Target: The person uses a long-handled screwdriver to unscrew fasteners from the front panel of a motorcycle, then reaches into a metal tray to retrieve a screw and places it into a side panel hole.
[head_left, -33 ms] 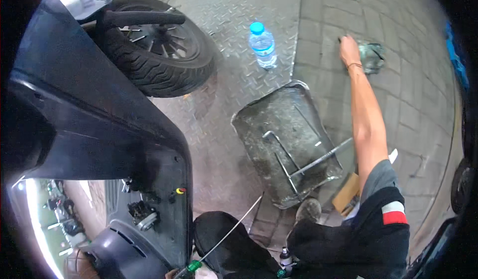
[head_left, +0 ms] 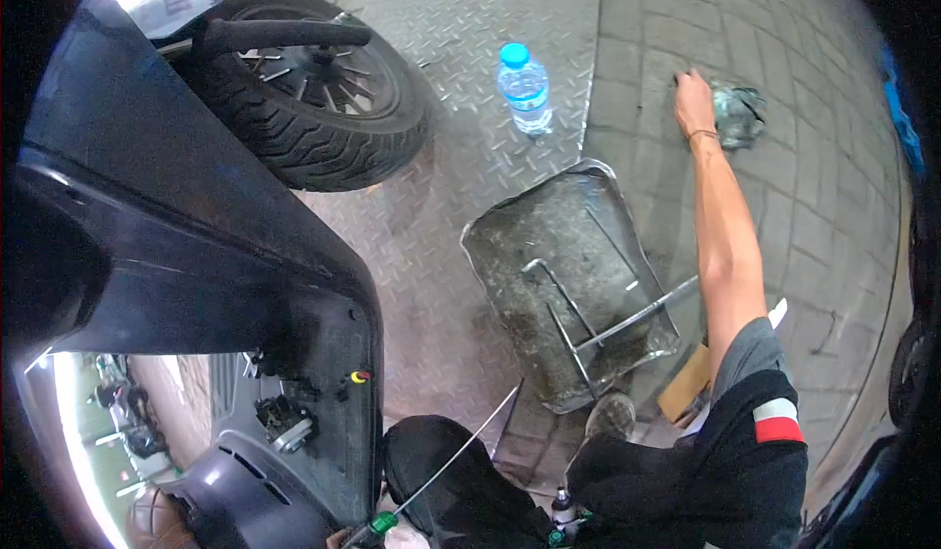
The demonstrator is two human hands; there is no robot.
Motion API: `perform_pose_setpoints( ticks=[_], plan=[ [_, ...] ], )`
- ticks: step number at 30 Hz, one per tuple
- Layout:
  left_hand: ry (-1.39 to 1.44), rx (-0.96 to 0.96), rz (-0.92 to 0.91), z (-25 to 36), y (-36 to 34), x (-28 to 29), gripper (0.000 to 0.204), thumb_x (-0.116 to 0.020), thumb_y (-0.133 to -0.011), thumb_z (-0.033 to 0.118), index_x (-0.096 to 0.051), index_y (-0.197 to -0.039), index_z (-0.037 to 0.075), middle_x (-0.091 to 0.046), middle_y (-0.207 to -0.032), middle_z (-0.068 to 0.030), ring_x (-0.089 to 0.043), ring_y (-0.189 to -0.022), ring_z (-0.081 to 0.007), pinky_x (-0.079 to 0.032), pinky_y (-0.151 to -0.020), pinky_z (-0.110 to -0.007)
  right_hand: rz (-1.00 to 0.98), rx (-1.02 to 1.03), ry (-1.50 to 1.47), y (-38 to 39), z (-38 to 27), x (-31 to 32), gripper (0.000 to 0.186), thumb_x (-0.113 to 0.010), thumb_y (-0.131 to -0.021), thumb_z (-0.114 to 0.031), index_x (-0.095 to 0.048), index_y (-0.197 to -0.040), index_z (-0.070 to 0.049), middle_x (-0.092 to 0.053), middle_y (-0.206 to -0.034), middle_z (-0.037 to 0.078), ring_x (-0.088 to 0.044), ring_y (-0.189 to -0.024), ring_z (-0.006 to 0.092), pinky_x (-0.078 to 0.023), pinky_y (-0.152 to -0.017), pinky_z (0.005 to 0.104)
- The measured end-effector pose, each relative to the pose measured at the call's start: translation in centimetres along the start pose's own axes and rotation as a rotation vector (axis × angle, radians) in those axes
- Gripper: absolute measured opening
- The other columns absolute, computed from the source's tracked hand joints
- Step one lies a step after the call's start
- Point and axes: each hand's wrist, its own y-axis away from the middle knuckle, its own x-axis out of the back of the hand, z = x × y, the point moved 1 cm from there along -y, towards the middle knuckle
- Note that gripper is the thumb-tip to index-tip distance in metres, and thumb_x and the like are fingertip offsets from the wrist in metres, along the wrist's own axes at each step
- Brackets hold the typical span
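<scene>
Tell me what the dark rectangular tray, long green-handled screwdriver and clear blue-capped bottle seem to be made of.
Dark rectangular tray: probably sheet metal, worn and smeared, given its shiny, bent rim.
Long green-handled screwdriver: shaft likely smooth steel, by its bright glint; handle perhaps plastic, by its vivid colour.
Clear blue-capped bottle: almost certainly glossy plastic, since its wall is see-through.

The screwdriver handle (head_left: 383, 523) is showing green, the bottle cap (head_left: 515, 55) blue; the black sleeve (head_left: 735, 431) is wearing a white-and-red band (head_left: 777, 421); the metal plate (head_left: 421, 265) is repeating diamonds; the blurred bundle (head_left: 741, 118) is seemingly showing grey-green.
</scene>
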Motion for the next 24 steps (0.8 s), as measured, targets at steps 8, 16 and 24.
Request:
perform_pose_setpoints(
  ticks=[8,16,24],
  plan=[
    [-0.080,-0.030,0.041,0.0,-0.1,-0.8,0.052,-0.061,-0.094,0.045,-0.059,-0.101,-0.007,-0.066,-0.088,-0.0156,-0.062,-0.080,-0.0228,-0.052,-0.070,-0.036,0.064,0.175,-0.144,-0.9,-1.8,0.6,0.018,-0.053,-0.087,-0.007,-0.066,-0.097,0.000,-0.068,-0.097,0.025,-0.065,-0.094,0.0446,-0.052,-0.080,0.0537],
    [-0.041,-0.063,0.058,0.9,-0.1,-1.3,0.052,-0.059,-0.096,0.043,-0.060,-0.102,-0.009,-0.067,-0.088,-0.0171,-0.064,-0.078,-0.0253,-0.054,-0.070,-0.036,-0.223,0.200,-0.069,1.5,-5.9,1.7,0.025,-0.071,-0.083,-0.011,-0.067,-0.106,-0.001,-0.069,-0.097,0.022,-0.066,-0.095,0.0417,-0.053,-0.082,0.0509],
    [0.093,-0.001,-0.017,-2.2,0.6,0.8,0.051,-0.064,-0.094,0.041,-0.058,-0.109,-0.007,-0.066,-0.093,-0.0153,-0.062,-0.084,-0.0239,-0.054,-0.073,-0.036,-0.081,0.001,-0.136,4.9,-8.5,3.2,0.010,-0.063,-0.085,-0.007,-0.066,-0.090,0.002,-0.068,-0.096,0.025,-0.067,-0.096,0.0417,-0.054,-0.082,0.0516]
  ],
)
